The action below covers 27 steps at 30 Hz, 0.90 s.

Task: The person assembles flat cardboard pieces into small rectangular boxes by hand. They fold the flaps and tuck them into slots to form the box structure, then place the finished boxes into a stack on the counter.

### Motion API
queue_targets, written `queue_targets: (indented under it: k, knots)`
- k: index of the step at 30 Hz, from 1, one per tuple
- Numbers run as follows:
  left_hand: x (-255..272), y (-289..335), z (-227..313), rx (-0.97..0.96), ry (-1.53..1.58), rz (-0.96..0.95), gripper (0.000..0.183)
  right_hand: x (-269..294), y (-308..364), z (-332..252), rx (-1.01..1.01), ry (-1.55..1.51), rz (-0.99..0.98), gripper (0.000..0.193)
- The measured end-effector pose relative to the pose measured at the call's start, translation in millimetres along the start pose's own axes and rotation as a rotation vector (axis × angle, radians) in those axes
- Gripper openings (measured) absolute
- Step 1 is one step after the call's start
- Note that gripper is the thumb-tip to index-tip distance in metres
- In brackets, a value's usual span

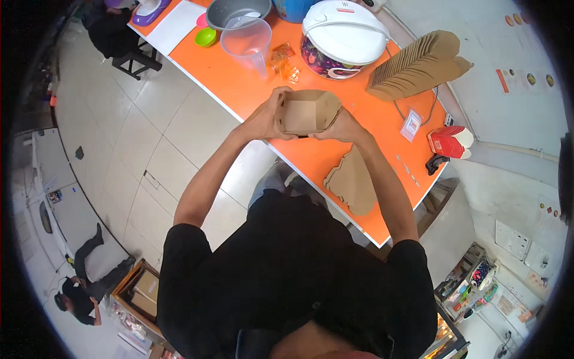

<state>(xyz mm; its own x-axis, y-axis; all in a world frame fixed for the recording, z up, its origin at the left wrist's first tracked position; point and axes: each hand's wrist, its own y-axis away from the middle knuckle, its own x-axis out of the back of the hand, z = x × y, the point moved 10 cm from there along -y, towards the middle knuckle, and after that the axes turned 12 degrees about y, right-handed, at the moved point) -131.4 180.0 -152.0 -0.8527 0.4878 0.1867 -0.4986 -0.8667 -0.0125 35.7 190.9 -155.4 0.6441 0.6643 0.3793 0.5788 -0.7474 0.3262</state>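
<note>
Both my hands hold a brown cardboard food box (306, 111), partly folded into shape, just above the orange table (239, 90). My left hand (263, 119) grips its left side, thumb along the top edge. My right hand (344, 127) grips its right side from below. A flat brown cardboard blank (353, 179) lies on the table beside my right forearm. A stack of folded brown boxes (418, 64) lies on its side further back at the right.
On the table stand a white-lidded rice cooker (342, 37), a clear measuring jug (246, 40), a grey bowl (230, 9), a small green cup (205, 36), small plastic sachets (284, 63), a red and white pack (449, 142). A person sits on the floor at lower left (81, 287).
</note>
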Motion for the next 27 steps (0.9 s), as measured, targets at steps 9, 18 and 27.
queue_targets:
  k: [9, 18, 27]
  knots:
    - [-0.4, 6.6, 16.5, -0.095, -0.188, 0.141, 0.117, 1.2, -9.4, 14.1, 0.140, -0.077, 0.051, 0.101]
    - [-0.6, 13.3, 27.3, -0.125, -0.168, 0.092, 0.117, 6.3, 6.3, -10.5, 0.171, 0.122, 0.162, 0.105]
    - [-3.0, 10.8, 14.5, -0.128, -0.206, 0.083, 0.112, 1.5, -0.2, 1.0, 0.171, -0.033, 0.056, 0.108]
